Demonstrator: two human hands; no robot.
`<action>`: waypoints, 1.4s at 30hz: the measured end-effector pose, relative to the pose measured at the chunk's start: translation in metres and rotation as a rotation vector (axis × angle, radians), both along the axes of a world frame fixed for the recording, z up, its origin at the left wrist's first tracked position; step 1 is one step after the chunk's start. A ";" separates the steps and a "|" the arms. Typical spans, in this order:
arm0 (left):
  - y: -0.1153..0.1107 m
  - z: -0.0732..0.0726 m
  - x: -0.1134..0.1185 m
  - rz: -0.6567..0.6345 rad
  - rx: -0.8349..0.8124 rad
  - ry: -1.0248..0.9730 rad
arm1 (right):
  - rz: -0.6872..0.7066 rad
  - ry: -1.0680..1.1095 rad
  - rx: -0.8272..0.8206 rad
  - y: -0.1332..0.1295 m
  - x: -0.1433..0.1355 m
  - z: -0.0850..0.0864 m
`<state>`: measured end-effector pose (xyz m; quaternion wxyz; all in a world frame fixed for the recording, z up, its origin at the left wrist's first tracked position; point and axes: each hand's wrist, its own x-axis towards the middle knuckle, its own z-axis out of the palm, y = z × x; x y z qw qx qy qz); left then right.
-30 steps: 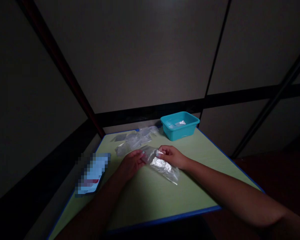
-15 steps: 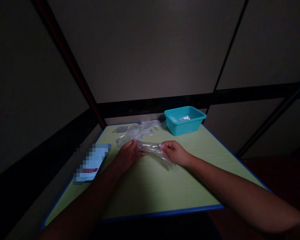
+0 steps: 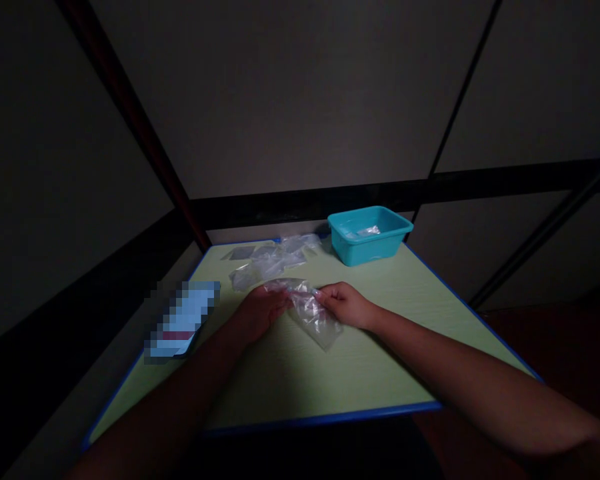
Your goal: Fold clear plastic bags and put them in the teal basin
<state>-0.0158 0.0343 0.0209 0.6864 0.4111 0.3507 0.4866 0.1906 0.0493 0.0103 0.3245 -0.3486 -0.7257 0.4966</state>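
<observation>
Between my two hands is a clear plastic bag (image 3: 317, 320), crinkled and shiny, its lower corner hanging toward the table. My left hand (image 3: 263, 311) grips its left side, with the fingers partly behind the plastic. On the other side my right hand (image 3: 344, 304) pinches the bag's upper edge between thumb and fingers. Just beyond my left hand, more clear plastic bags (image 3: 265, 267) lie in a loose, overlapping heap on the table.
The pale green table (image 3: 380, 373) has a blue edge and stands against dark wall panels. A turquoise plastic basket (image 3: 367, 250) with some clear plastic inside sits at the back right. On the left lies a phone-like device (image 3: 187, 317), its screen blurred.
The bag was stretched sideways between my hands; now it is bunched at the top and its lower part spreads downward. My hands have come slightly closer together.
</observation>
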 end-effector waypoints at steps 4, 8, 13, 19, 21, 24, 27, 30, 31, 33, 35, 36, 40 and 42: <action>-0.002 0.003 0.002 0.026 0.024 -0.011 | -0.050 -0.011 0.073 0.001 0.002 0.002; -0.001 0.007 0.000 0.013 0.044 -0.029 | -0.138 -0.010 0.155 0.003 0.005 0.005; -0.003 0.006 -0.004 -0.105 0.013 -0.018 | -0.208 -0.006 0.178 0.007 0.008 0.005; -0.007 0.004 -0.001 -0.178 0.010 0.008 | -0.170 0.002 0.160 0.005 0.004 0.004; -0.007 0.005 0.001 -0.160 0.034 -0.011 | -0.154 0.002 0.151 0.004 0.003 0.003; -0.006 0.005 -0.001 -0.173 0.037 -0.081 | -0.159 -0.001 0.152 0.004 0.002 0.002; -0.005 0.003 -0.007 -0.154 -0.006 -0.166 | -0.163 -0.004 0.155 0.004 0.003 0.002; -0.004 0.004 -0.010 -0.125 -0.037 -0.190 | -0.157 -0.005 0.149 0.004 0.003 0.002; -0.004 0.005 -0.011 -0.119 -0.047 -0.185 | -0.154 -0.005 0.148 0.003 0.003 0.002; -0.005 0.008 -0.010 -0.104 -0.068 -0.181 | -0.154 -0.002 0.152 0.002 0.003 0.003; -0.004 0.011 -0.009 -0.079 -0.075 -0.185 | -0.162 0.001 0.163 0.001 0.003 0.004; -0.004 0.012 -0.008 -0.064 -0.071 -0.191 | -0.169 0.002 0.169 0.001 0.003 0.004; -0.001 0.016 -0.007 0.006 -0.040 -0.213 | -0.199 -0.001 0.194 0.003 0.004 0.005; 0.000 0.018 -0.009 0.042 -0.034 -0.224 | -0.214 -0.003 0.203 0.004 0.005 0.005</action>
